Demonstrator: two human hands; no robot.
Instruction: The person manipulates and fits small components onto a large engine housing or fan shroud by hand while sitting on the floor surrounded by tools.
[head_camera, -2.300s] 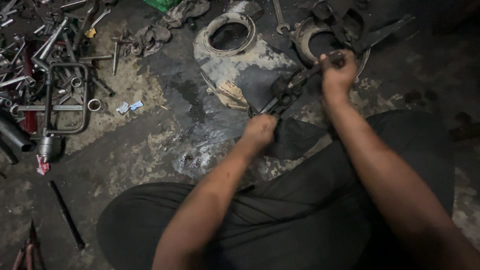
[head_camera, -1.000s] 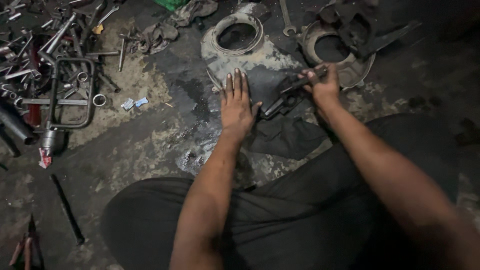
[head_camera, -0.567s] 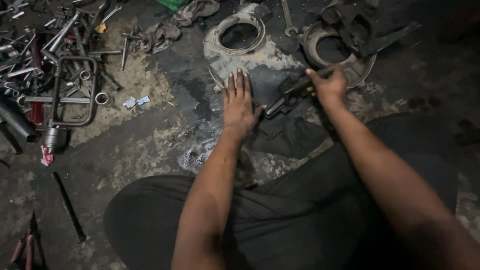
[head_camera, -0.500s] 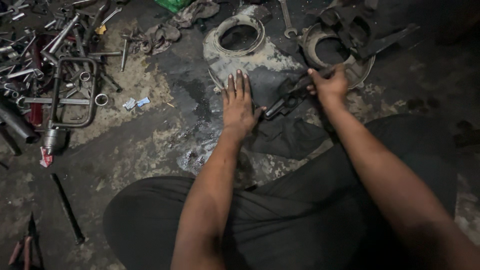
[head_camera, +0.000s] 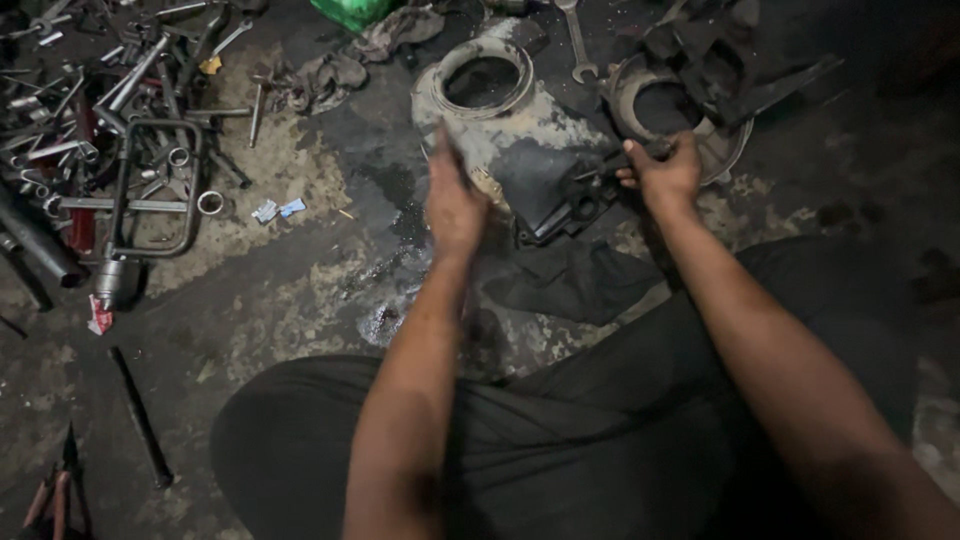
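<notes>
Honestly, his right hand (head_camera: 665, 175) clamps the greasy dark tool (head_camera: 575, 195), left hand (head_camera: 455, 200) flat, empty; it could slip.

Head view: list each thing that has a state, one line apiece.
left hand: open, edge-on, blurred, above the floor.
right hand: closed on the dark metal part.
dark metal part: held, lying tilted on the ground.
ring-shaped housing: flat on the floor, untouched.
spanner: lying loose.

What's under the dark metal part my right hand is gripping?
The dark metal part lies on a dark cloth and against a pale ring-shaped housing. The right hand hides its far end.
</notes>
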